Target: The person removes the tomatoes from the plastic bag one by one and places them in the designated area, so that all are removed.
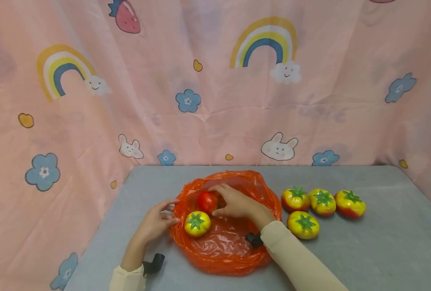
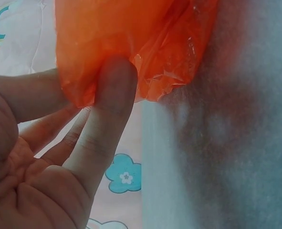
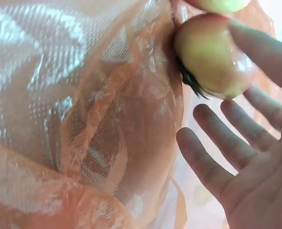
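An orange-red plastic bag [image 1: 222, 242] lies spread wide on the table, its rim rolled out into a ring. My left hand [image 1: 155, 224] pinches the bag's left rim between thumb and fingers, as the left wrist view shows up close. Inside the bag, a toy tomato [image 1: 207, 202] shows its red underside. My right hand [image 1: 237, 202] is beside that tomato, the thumb touching it and the other fingers spread loosely, fairly straight. Another toy tomato [image 1: 197, 224], yellow with a green star-shaped top facing up, sits in the bag just in front.
Several more yellow-and-red toy tomatoes [image 1: 322, 202] are grouped on the grey table [image 1: 382, 250] to the right of the bag. A pink patterned curtain [image 1: 215, 121] hangs behind the table and along its left side.
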Demonstrator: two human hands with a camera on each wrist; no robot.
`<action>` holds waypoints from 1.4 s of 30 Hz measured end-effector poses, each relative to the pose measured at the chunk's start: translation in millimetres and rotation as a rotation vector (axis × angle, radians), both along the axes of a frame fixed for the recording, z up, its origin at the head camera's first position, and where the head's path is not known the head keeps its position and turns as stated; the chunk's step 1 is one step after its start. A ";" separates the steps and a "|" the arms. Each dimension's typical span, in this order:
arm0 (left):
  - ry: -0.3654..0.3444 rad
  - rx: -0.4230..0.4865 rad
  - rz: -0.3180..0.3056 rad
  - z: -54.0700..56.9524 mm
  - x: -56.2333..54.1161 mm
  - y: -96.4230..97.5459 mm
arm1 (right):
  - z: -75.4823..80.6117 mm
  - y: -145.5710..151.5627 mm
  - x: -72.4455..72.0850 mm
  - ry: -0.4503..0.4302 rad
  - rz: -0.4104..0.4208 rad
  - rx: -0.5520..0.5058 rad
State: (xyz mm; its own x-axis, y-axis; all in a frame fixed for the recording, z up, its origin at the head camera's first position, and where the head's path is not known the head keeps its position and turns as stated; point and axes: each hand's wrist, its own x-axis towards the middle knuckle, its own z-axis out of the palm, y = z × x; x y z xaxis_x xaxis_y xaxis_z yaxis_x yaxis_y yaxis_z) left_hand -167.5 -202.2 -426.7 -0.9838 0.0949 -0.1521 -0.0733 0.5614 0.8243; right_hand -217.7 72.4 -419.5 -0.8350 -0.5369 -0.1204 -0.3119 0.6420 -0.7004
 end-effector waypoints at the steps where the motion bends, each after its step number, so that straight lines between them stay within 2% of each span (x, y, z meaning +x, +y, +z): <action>1: 0.000 -0.001 0.000 0.3 -0.2 -0.1 | -0.3 0.1 -0.2 -0.001 -0.006 0.001; 5: 0.003 -0.004 -0.003 -0.8 -1.3 -0.6 | -1.7 -1.8 -0.4 0.000 0.004 -0.019; 12: 0.011 0.003 -0.001 -2.8 -1.2 0.1 | -4.2 -3.5 2.3 0.014 0.076 0.032; 19: 0.005 0.006 0.005 -2.2 0.2 0.6 | -4.3 1.2 3.9 0.009 0.010 0.049; 27: 0.008 0.010 -0.009 -1.4 1.3 -0.2 | -7.1 9.3 2.9 -0.077 -0.017 0.006; 33: 0.010 0.028 -0.019 -1.3 1.8 -0.2 | -9.9 17.0 1.6 -0.079 -0.073 0.017; 39: 0.004 0.025 -0.006 -0.6 2.0 -0.1 | -8.6 22.6 2.0 -0.148 -0.039 -0.055; 42: 0.004 0.026 -0.009 -1.7 1.4 0.6 | -9.1 23.7 2.9 -0.172 -0.067 -0.092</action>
